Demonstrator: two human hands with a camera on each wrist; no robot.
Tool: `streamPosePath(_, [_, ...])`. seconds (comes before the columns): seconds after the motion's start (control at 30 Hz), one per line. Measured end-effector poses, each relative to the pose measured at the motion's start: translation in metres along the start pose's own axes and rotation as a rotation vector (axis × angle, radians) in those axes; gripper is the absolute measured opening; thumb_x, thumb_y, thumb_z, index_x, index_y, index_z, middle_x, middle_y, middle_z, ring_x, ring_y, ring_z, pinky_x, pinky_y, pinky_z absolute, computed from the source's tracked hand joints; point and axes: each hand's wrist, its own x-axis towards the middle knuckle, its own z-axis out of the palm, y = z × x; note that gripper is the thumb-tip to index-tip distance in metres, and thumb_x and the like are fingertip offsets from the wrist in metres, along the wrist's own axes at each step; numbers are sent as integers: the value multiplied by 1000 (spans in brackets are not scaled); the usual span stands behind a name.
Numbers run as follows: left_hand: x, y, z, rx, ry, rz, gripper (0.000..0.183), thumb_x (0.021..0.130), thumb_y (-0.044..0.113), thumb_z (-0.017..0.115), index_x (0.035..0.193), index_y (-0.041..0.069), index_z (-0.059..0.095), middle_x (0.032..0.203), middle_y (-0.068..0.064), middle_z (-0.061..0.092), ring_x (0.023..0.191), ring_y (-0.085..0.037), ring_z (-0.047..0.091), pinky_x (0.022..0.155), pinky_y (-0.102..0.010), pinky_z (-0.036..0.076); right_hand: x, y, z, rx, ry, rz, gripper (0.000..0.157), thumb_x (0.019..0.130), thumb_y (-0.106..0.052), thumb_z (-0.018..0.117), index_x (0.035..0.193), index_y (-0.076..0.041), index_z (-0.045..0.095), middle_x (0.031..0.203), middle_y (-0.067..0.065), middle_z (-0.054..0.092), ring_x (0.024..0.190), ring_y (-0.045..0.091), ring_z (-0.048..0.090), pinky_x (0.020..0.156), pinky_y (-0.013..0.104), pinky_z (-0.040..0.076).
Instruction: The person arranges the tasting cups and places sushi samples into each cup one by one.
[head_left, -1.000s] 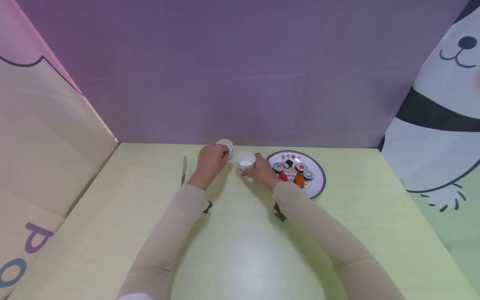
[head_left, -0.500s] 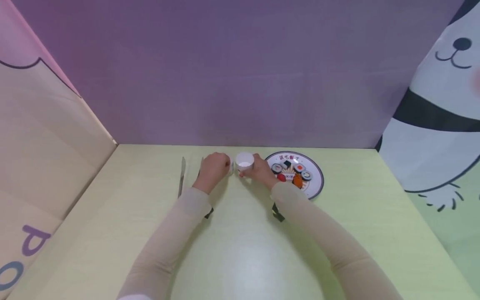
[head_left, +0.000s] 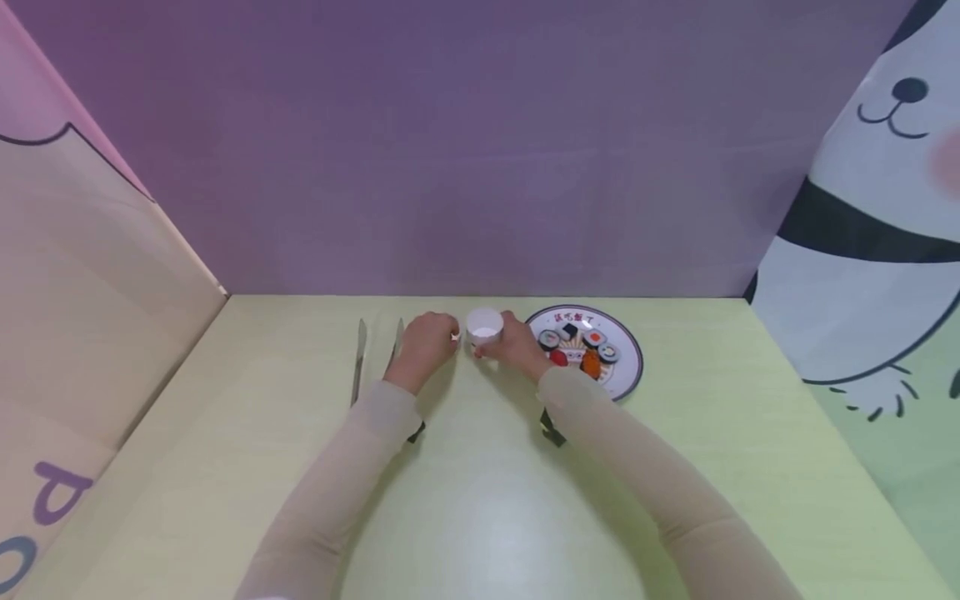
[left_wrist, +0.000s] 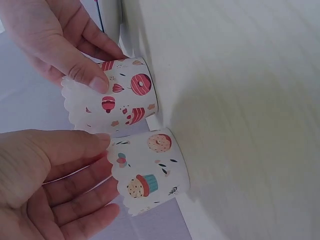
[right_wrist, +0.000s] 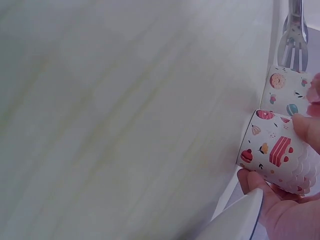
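My left hand [head_left: 424, 343] pinches the scalloped rim of a white paper baking cup [left_wrist: 150, 170], printed with a teal cupcake and a doughnut; the hand nearly hides this cup in the head view. Close on its right, my right hand [head_left: 519, 346] grips a second paper baking cup [head_left: 483, 327] with red cake prints, thumb and fingers around its side. Several layered scalloped rims show on this red-printed cup [right_wrist: 275, 150] in the right wrist view. Both cups stand upright, side by side, with their bases at the tabletop.
A round plate [head_left: 626, 379] with a sushi picture lies right of the right hand. A knife [head_left: 358, 362] and another slim metal piece [head_left: 396, 340] lie left of the left hand. Fork tines [right_wrist: 294, 50] appear beyond the cups. A purple wall [head_left: 480, 167] rises behind the table.
My left hand has come nearer and down with its baking cup, beside the red-printed one. The right hand has kept its hold and hardly moved. The second slim metal piece has come into sight.
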Motion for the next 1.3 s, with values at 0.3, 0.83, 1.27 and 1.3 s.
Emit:
streamPosePath(0.3, [-3, 8, -2, -6, 191, 142, 8, 85, 7, 64, 87, 7, 71, 79, -7, 68, 69, -22, 62, 61, -35, 49, 1, 2, 3, 2, -2, -8, 59, 77, -21, 76, 120, 5, 45, 112, 19, 59, 101, 29, 55, 94, 41, 43])
streamPosePath(0.83, [3, 30, -2, 20, 136, 231, 6, 78, 7, 67, 76, 12, 70, 72, -1, 64, 66, -18, 59, 57, -33, 47, 1, 2, 1, -45, 32, -61, 51, 78, -23, 71, 114, 7, 50, 97, 16, 61, 80, 25, 53, 74, 35, 46])
streamPosePath(1.27, [4, 34, 0, 47, 152, 245, 10, 79, 7, 64, 73, 12, 70, 66, 1, 62, 59, -18, 55, 51, -33, 45, 0, 2, 0, -66, 47, -89, 53, 79, -23, 72, 115, 8, 49, 102, 21, 62, 92, 33, 59, 83, 42, 48])
streamPosePath(1.3, [4, 34, 1, 48, 150, 248, 12, 79, 7, 63, 71, 13, 68, 64, 1, 61, 58, -17, 54, 50, -33, 44, -1, 2, 0, -63, 47, -90, 52, 79, -22, 72, 114, 8, 49, 102, 21, 62, 91, 33, 58, 83, 42, 48])
